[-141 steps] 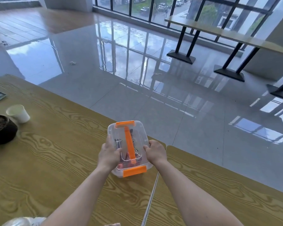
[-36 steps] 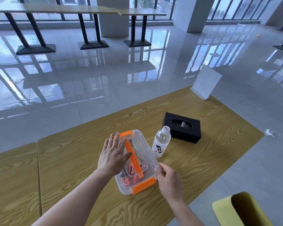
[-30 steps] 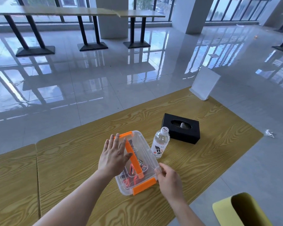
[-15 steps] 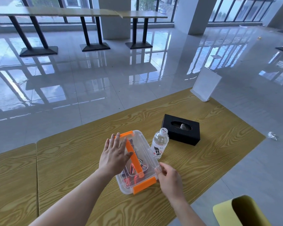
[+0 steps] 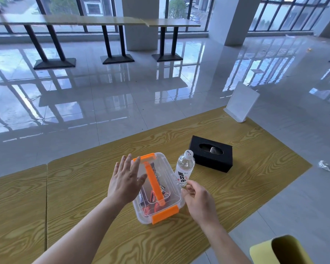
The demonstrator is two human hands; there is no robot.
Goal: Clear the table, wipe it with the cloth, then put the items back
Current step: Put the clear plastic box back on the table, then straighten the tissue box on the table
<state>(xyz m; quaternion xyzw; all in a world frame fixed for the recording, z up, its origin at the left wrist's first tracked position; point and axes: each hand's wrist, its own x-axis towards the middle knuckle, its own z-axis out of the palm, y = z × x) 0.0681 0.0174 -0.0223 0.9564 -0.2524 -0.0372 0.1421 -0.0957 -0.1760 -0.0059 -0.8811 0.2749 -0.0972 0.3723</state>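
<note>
So your box (image 5: 157, 188) sits on the table (image 5: 255, 168) just beside the bottle (image 5: 184, 171), your left hand (image 5: 125, 181) and right hand (image 5: 199, 201) both loose and empty, with no cloth visible and, I judge, wiping still ahead.

My table (image 5: 246, 180) is yellowish wood with bold dark swirling grain. The storage box (image 5: 171, 180) is clear plastic with a bright orange handle (image 5: 154, 184) and clasps. The water bottle (image 5: 184, 171) is clear, white-capped, with dark characters on its white label. The tissue box (image 5: 211, 156) is matte black.
</note>
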